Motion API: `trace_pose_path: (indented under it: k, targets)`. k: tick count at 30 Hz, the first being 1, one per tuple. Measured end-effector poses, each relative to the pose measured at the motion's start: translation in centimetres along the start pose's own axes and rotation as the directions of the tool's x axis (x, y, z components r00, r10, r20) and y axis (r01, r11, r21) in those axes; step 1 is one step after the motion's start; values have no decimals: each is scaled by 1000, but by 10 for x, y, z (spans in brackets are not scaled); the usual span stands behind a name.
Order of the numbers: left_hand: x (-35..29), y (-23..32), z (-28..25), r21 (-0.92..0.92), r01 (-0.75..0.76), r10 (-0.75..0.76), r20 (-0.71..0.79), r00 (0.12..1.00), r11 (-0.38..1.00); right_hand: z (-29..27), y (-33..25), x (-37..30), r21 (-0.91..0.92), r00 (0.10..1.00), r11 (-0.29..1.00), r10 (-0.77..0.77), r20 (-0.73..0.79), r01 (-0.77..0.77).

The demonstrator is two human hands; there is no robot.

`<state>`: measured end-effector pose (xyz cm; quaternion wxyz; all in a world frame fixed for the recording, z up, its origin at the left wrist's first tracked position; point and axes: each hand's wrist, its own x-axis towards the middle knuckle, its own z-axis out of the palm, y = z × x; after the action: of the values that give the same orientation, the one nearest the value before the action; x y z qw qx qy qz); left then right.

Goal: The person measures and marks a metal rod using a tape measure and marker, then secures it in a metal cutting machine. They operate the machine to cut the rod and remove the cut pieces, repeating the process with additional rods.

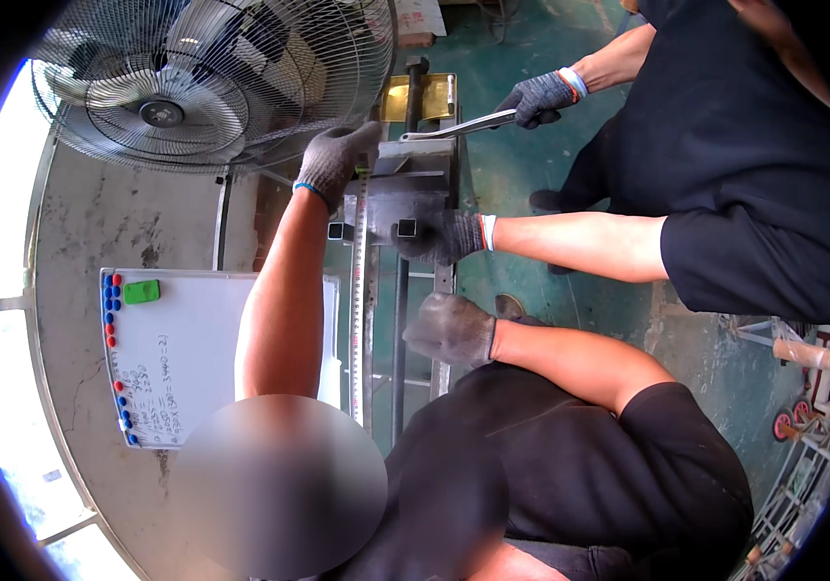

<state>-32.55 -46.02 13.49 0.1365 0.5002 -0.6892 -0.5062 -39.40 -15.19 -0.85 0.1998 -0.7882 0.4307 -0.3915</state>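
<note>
Gloved in grey, the left hand (pixel 332 163) reaches to the far end of a measuring strip (pixel 359 300), fingers bunched, seemingly to steady that end; whether it pinches the strip, I cannot tell. Pale, narrow and finely graduated, the strip runs straight from far to near, presumably so its marks read true. Right of it lies a long dark bar (pixel 400 329). A co-worker's gloved hand (pixel 452 237) is at a square tube (pixel 406 229), perhaps bracing it. Nearer, the right hand (pixel 453 329) is curled beside the bar, its grip hidden. Farther right, the co-worker's other hand (pixel 541 99) clasps a wrench (pixel 473 124) near its end, likely for leverage.
</note>
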Motion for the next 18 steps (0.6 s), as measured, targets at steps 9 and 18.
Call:
trace_pose_path:
  k: [9, 18]
  targets:
    - [0, -7, 3, -26, -40, 39, -31, 999, 999, 56, 30, -19, -168, 994, 986, 10, 113, 9]
    - [2, -4, 7, -20, -36, 35, -60, 998, 999, 55, 33, -19, -180, 996, 983, -24, 88, 40]
